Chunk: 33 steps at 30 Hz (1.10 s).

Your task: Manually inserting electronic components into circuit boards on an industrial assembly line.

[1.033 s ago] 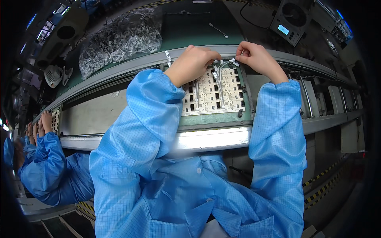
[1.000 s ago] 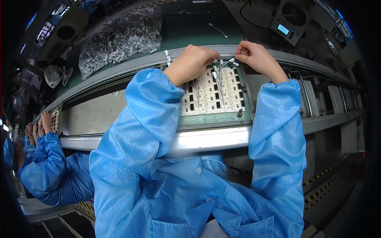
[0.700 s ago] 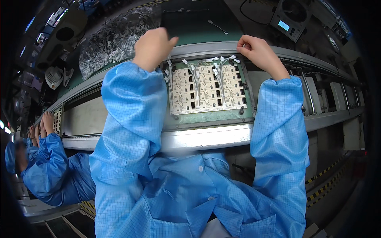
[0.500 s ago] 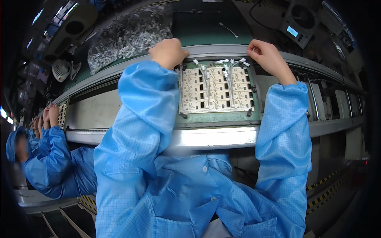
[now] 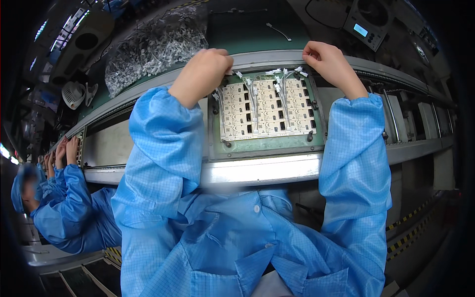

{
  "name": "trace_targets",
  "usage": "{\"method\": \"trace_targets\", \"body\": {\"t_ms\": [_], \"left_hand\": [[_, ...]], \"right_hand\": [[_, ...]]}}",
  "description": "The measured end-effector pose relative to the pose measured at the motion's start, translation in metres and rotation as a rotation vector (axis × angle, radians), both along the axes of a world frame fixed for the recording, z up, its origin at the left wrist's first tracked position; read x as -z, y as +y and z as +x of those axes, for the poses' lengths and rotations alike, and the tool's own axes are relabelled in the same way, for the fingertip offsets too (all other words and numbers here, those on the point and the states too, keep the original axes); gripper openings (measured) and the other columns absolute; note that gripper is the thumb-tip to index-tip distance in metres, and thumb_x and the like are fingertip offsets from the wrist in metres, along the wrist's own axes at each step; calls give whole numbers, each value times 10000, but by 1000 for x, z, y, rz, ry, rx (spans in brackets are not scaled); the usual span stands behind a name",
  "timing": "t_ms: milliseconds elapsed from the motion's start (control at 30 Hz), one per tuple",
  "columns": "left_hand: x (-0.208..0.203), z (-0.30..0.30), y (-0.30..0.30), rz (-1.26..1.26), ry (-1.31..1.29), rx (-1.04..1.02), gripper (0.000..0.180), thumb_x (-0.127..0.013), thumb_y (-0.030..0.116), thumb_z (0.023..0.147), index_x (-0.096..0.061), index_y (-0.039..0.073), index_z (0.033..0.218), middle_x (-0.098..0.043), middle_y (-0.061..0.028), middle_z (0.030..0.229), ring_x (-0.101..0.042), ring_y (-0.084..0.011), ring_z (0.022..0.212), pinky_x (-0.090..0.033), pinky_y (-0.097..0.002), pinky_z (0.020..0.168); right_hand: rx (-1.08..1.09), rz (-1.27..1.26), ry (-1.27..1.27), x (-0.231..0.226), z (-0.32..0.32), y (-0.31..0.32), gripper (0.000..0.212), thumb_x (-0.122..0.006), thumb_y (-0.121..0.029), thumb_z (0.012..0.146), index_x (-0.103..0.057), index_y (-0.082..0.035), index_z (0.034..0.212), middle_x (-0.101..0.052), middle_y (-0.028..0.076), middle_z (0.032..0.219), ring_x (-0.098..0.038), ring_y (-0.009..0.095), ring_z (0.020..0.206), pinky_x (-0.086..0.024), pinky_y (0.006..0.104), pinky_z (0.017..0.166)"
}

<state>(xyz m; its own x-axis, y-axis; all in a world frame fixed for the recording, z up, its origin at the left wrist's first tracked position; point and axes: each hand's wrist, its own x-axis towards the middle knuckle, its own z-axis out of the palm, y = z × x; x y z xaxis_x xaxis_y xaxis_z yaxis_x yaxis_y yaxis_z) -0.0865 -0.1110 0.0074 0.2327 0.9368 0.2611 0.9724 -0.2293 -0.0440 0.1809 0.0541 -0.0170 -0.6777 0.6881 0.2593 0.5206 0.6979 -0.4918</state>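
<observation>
Near the tray's [image 5: 267, 144] far corners, our left hand [image 5: 203, 74], grip hidden, and right hand [image 5: 330, 63], fingertips together, could snag loose wires [image 5: 255, 106], tugging plugs [image 5: 300, 71] free.

The left hand [image 5: 204, 72] bends over the upper left corner of the panel [image 5: 269, 111], its fingertips partly hidden. The right hand [image 5: 329, 62] curls, thumb near fingers, just beyond the upper right corner; whether it holds anything is unclear. White cables [image 5: 254, 101] lie across the panel. Beyond, a bag [image 5: 153, 54] and a loose cable [image 5: 278, 31] lie on the green counter [image 5: 237, 37]. A co-worker [image 5: 64, 218] in blue is at left.
</observation>
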Motion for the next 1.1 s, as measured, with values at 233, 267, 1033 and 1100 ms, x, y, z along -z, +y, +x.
{"method": "trace_targets", "body": {"t_ms": [233,267,1033,1100], "left_hand": [[7,14,4,-21,131,128,147,-657,-37,732,-703,55,836,-676,-89,897,-634,-300,920,-519,-395,838],[7,15,4,-37,112,127,165,-656,-43,734,-708,51,858,-680,-91,908,-639,-308,925,-523,-401,839],[16,-7,-26,-5,-433,118,173,-565,-13,900,-673,-14,1035,-707,-170,958,-685,-320,897,-542,-367,801],[17,-10,-31,-16,-467,101,174,-563,-7,904,-674,-14,1038,-708,-162,967,-685,-308,907,-541,-360,805]], "right_hand": [[0,11,-2,5,2,2,165,-641,-160,917,-636,1,956,-657,100,836,-587,179,736,-481,318,683],[1,9,-4,5,2,2,165,-641,-160,917,-636,1,956,-657,100,836,-587,179,736,-481,318,683],[-12,56,16,1,-9,-7,183,-627,-181,937,-634,-3,979,-670,89,875,-619,182,798,-507,317,749],[-1,42,6,1,-8,-10,183,-628,-183,938,-635,-4,981,-670,87,876,-617,180,799,-506,318,751]]}}
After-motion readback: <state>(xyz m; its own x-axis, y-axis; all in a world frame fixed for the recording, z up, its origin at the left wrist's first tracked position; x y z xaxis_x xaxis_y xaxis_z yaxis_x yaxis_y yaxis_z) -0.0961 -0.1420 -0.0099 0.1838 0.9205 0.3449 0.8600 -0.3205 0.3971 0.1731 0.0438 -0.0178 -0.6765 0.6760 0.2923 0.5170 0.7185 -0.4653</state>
